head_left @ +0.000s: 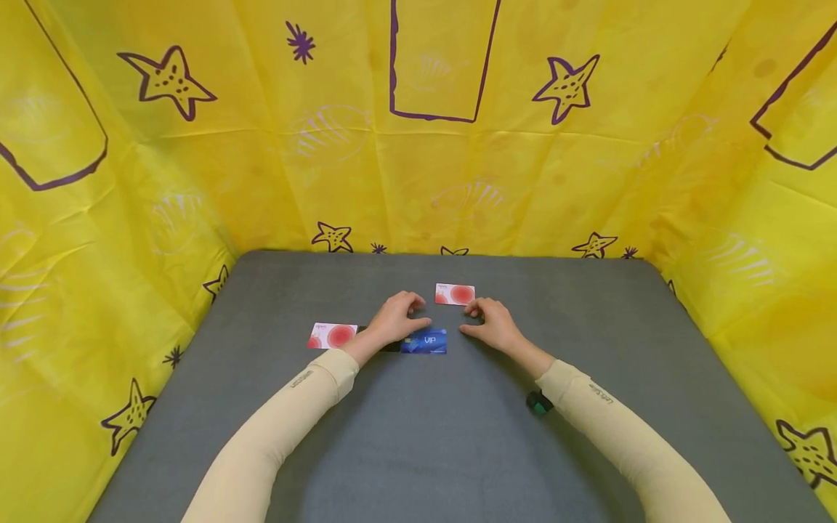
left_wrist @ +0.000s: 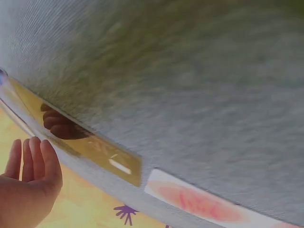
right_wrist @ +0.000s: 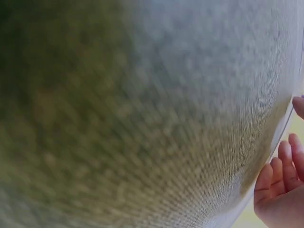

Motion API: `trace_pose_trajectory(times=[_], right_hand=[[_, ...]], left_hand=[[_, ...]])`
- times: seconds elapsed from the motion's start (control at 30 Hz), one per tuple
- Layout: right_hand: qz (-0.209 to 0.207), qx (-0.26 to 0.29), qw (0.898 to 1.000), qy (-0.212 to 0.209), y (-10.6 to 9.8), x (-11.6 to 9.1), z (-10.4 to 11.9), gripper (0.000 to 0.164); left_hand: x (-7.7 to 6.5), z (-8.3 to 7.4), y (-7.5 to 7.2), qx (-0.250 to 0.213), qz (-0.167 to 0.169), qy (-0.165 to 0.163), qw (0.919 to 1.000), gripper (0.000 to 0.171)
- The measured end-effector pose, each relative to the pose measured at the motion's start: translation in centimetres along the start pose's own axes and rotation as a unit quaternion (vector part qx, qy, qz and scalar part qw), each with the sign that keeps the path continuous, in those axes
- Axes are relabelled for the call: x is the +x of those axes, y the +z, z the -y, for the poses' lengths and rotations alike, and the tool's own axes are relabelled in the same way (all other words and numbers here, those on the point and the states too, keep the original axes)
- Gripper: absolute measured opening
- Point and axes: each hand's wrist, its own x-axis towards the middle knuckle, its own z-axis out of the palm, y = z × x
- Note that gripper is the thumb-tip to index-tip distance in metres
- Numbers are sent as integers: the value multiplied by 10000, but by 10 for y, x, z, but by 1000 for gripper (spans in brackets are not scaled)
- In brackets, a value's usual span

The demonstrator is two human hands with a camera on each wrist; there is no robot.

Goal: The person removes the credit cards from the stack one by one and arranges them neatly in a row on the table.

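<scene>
My left hand [head_left: 392, 319] hovers over a row of cards, its fingers loosely bent and holding nothing. A blue VIP card [head_left: 428, 342] lies beneath its thumb. Left of that is a black card [head_left: 392, 348], mostly hidden by the hand; in the left wrist view, a glossy card [left_wrist: 114, 154] mirrors yellow and the fingers. At the row's left end lies a white card with red circles [head_left: 333, 336]. A similar red-and-white card [head_left: 453, 293] lies farther back. Near its right corner is my right hand [head_left: 495, 325], loosely curved and without a card; whether a fingertip touches it, I cannot tell.
The cards lie flat on a grey table [head_left: 418, 443]. Yellow cloth [head_left: 405, 181] with starfish drawings hangs behind the table and along both sides. A small dark-and-green device [head_left: 539, 402] sits at the right sleeve's cuff.
</scene>
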Motion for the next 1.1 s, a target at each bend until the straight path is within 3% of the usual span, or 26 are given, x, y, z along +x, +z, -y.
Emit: trace_pose_trajectory(times=[0.57,1.1], right_hand=[[-367,63,9985,396,-8,17,-15,37],[-274,-29,9967,761,-13,33,-19,45]], left_hand=[[30,-6,11,-141,-335,-291,9989,41],[50,-9,21,-45,-417,-511,9978,45]])
